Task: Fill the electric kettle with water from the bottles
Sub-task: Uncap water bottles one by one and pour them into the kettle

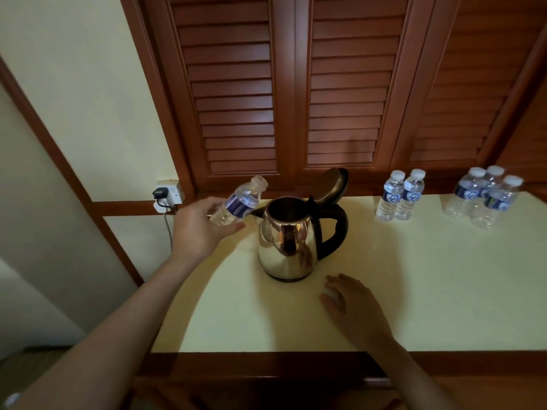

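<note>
Gripping clear ribbed plastic bottle [239, 202] beside shiny steel kettle [288, 244].

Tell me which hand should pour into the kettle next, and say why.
Left. The left hand already holds the uncapped bottle, tilted with its mouth toward the open kettle, whose lid is up. The right hand rests flat on the table, with nothing visible in it.

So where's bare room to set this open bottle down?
Bare counter right of the kettle, in front of the capped bottles; also near the front edge, left of the right hand. It is crowded at the back right. The left hand holds the open bottle.
</note>
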`<move>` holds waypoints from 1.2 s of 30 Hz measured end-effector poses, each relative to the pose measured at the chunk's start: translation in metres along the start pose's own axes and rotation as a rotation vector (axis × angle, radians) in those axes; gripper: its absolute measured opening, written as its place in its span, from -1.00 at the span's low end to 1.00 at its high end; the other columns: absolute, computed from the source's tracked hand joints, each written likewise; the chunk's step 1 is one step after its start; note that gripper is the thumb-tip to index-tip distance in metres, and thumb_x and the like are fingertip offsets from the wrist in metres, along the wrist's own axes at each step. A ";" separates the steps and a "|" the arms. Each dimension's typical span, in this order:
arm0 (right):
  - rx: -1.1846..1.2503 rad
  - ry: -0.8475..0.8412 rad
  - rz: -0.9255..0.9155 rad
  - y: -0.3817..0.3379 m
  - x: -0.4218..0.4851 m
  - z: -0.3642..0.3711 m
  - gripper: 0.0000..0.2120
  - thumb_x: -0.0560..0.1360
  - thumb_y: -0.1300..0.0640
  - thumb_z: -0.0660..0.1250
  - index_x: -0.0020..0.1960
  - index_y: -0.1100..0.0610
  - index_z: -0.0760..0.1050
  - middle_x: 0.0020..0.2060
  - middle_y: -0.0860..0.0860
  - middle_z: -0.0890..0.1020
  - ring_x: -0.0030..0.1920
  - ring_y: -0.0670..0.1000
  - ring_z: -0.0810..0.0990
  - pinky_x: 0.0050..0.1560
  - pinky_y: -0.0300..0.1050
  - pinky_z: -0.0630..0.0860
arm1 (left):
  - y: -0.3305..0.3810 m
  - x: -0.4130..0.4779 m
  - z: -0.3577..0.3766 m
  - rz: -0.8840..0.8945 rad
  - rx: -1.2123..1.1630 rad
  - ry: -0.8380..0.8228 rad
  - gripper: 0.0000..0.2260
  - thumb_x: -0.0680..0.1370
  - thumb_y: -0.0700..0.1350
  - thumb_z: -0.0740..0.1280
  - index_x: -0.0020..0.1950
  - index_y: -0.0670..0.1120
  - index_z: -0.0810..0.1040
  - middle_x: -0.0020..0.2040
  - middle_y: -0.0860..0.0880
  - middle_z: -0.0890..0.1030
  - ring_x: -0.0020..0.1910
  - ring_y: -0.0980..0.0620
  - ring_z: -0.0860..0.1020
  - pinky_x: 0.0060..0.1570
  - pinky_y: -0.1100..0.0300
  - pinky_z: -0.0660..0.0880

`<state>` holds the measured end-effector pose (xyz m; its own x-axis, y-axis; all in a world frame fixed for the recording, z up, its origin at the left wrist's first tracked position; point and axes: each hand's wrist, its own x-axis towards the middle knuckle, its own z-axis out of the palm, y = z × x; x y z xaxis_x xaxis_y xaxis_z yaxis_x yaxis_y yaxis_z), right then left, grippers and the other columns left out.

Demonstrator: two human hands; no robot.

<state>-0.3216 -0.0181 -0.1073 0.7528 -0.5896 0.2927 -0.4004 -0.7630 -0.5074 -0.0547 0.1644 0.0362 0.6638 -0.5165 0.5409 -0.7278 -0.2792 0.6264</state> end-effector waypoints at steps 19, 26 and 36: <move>-0.055 0.042 0.039 0.006 -0.001 0.005 -0.69 0.50 0.02 0.42 0.21 0.09 0.61 0.31 0.02 0.56 0.41 0.06 0.41 0.33 -0.18 0.25 | 0.006 0.027 -0.017 0.233 0.307 -0.100 -0.50 0.29 -0.08 0.66 0.21 -0.03 0.67 0.03 -0.04 0.70 0.00 -0.07 0.61 -0.07 0.06 0.49; -0.056 0.045 0.043 0.003 -0.001 0.004 -0.64 0.49 -0.04 0.31 0.20 0.10 0.63 0.31 0.02 0.57 0.41 0.07 0.42 0.30 -0.20 0.25 | 0.005 0.030 -0.016 0.260 0.337 -0.101 -0.50 0.30 -0.10 0.64 0.23 -0.05 0.67 0.05 -0.05 0.70 0.00 -0.11 0.62 -0.07 0.05 0.50; -0.052 0.053 0.038 0.005 -0.001 0.006 -0.69 0.50 0.03 0.41 0.20 0.09 0.63 0.30 0.01 0.57 0.41 0.06 0.42 0.31 -0.17 0.29 | 0.009 0.031 -0.018 0.298 0.358 -0.092 -0.50 0.32 -0.14 0.64 0.24 -0.08 0.66 0.07 -0.08 0.70 0.01 -0.12 0.60 -0.08 0.07 0.46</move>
<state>-0.3216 -0.0202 -0.1150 0.7086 -0.6304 0.3170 -0.4555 -0.7518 -0.4769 -0.0373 0.1601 0.0687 0.4110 -0.6813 0.6058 -0.9085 -0.3613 0.2099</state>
